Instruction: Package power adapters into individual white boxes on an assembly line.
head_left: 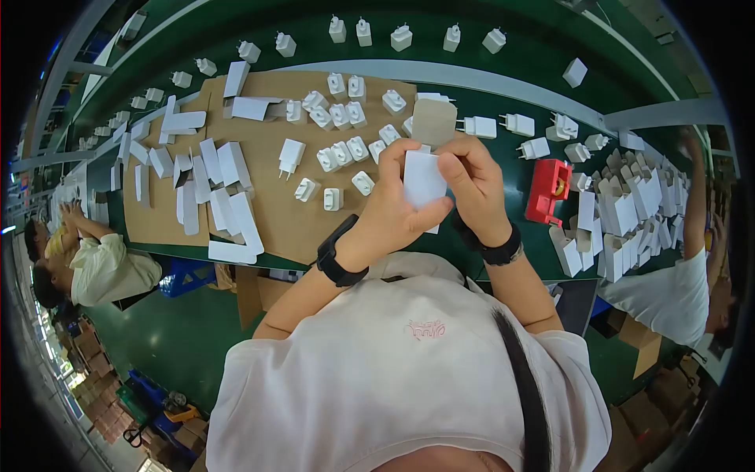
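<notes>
Here – both hands, left hand point(393, 206) and right hand point(472, 185), pinch white box point(423, 179) | cardboard sheet point(267, 212) – green bench point(543, 94)

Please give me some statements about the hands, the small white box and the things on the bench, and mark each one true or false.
1. Both hands hold one small white box. True: the left hand and the right hand grip it together.
2. The white plug adapters lie on a brown cardboard sheet. True.
3. The red holder lies to the left of the hands. False: it lies to their right.
4. Both wrists are bare. False: each wears a black wristband.
5. Flat white box blanks lie on the left part of the cardboard. True.
</notes>
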Demonstrator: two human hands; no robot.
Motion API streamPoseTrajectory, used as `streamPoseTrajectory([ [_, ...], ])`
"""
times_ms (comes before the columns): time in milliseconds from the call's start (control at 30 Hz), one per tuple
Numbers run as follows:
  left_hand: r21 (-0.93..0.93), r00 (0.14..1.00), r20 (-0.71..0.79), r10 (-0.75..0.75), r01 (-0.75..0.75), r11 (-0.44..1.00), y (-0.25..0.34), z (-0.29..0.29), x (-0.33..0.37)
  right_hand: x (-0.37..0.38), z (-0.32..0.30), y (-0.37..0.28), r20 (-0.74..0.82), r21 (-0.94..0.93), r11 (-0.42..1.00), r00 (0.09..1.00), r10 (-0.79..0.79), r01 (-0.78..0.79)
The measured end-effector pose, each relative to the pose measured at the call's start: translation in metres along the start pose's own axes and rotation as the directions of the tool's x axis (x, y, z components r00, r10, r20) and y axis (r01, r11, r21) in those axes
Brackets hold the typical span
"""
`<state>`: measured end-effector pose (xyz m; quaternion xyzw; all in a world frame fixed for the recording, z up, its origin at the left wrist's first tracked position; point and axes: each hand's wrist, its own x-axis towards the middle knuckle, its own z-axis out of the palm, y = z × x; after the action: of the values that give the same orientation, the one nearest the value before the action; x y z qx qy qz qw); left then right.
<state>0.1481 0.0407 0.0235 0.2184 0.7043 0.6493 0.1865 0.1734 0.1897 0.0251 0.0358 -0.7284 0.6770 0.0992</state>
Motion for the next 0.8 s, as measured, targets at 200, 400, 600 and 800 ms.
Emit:
streamPoseTrajectory([
  [200, 0.075, 0.994, -0.004, 0.107, -0.107, 0.991, -0.002, 0.002, 0.001, -0.004, 0.001, -0.011, -0.065, 0.147, 0.985, 0.994, -0.085, 0.094],
  [400, 0.193, 0.983, 0.064, 0.174, -0.184, 0.964, -0.001, -0.003, -0.002, 0.005, -0.017, -0.024, 0.028, 0.179, 0.957, 0.974, 0.225, -0.227],
  [600, 0.188, 0.986, 0.074, 0.149, -0.161, 0.969, 0.004, -0.003, -0.004, 0.004, -0.021, -0.025, -0.007, 0.161, 0.956, 0.968, 0.251, -0.247],
  [800, 0.260, 0.993, 0.056, 0.103, -0.115, 0.959, 0.008, -0.006, -0.001, -0.004, -0.021, -0.014, 0.017, 0.232, 0.966, 0.993, 0.116, -0.117],
])
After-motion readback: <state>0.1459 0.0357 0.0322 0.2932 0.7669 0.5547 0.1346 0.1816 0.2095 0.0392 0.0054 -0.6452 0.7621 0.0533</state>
